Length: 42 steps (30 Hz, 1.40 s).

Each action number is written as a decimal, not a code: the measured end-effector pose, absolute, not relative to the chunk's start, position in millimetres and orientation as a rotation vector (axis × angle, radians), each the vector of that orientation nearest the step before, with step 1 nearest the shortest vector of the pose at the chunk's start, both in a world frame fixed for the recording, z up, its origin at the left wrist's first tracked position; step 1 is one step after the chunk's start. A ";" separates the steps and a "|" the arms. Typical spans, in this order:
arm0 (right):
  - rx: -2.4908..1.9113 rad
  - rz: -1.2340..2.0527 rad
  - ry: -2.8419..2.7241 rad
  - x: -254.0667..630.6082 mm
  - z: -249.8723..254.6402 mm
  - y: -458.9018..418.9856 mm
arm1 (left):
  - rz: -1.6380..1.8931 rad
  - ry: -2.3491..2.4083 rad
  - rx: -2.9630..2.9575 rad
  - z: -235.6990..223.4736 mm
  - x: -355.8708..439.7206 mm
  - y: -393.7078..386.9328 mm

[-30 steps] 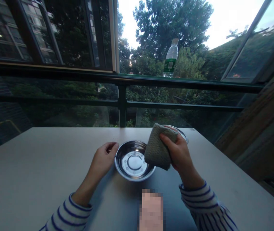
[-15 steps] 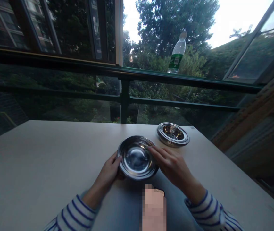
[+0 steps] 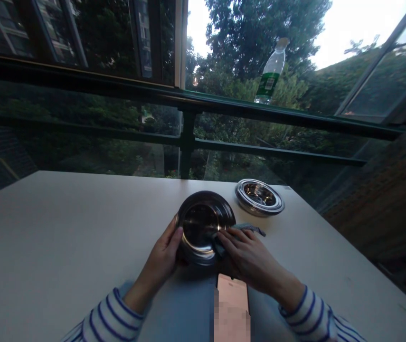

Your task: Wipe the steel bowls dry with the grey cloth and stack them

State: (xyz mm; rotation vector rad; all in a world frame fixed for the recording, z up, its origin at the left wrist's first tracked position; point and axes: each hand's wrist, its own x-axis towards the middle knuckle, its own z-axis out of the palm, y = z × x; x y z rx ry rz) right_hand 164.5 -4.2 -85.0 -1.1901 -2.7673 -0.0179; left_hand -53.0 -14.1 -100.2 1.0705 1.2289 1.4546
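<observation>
A shiny steel bowl (image 3: 201, 221) is tilted toward me over the near part of the table. My left hand (image 3: 166, 247) grips its left rim, thumb over the edge and fingers underneath. At the bowl's lower right, my right hand (image 3: 250, 251) is closed on a grey-blue cloth (image 3: 252, 229) and presses it against the inner wall. One corner of the cloth sticks out to the right past the knuckles. Much of the cloth is hidden under the fingers.
Stacked steel bowls (image 3: 259, 197) stand at the far right of the white table (image 3: 92, 228). A phone (image 3: 231, 297), partly pixelated, lies in front of me. Behind runs a dark railing (image 3: 231, 107) with a green-labelled plastic bottle (image 3: 269, 78) on it.
The bowl has tipped more toward me, its inside now darker. My right hand has moved down along the bowl's right side, and the cloth now shows beyond it.
</observation>
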 end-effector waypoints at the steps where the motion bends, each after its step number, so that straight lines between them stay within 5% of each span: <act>1: -1.201 0.002 -2.773 162.9 -86.8 -3.6 | 1.443 1.236 1.125 -101.2 -52.8 -14.1; 13: -0.946 0.533 -2.724 104.9 -70.3 -15.8 | 1.365 1.253 1.163 -110.4 -53.6 -17.4; 20: -1.099 0.109 -2.954 155.4 -82.6 -3.8 | 1.350 1.251 1.252 -108.2 -54.9 -15.2; 29: -0.859 0.614 -2.631 98.8 -81.2 -8.8 | 1.452 1.242 1.025 -108.7 -51.9 -16.3; 36: -0.864 0.380 -2.918 129.7 -68.9 -0.8 | 1.431 1.234 0.882 -103.2 -55.1 -9.6; 42: -0.814 0.804 -2.695 104.8 -66.3 2.9 | 1.364 1.084 0.754 -107.6 -52.8 -10.2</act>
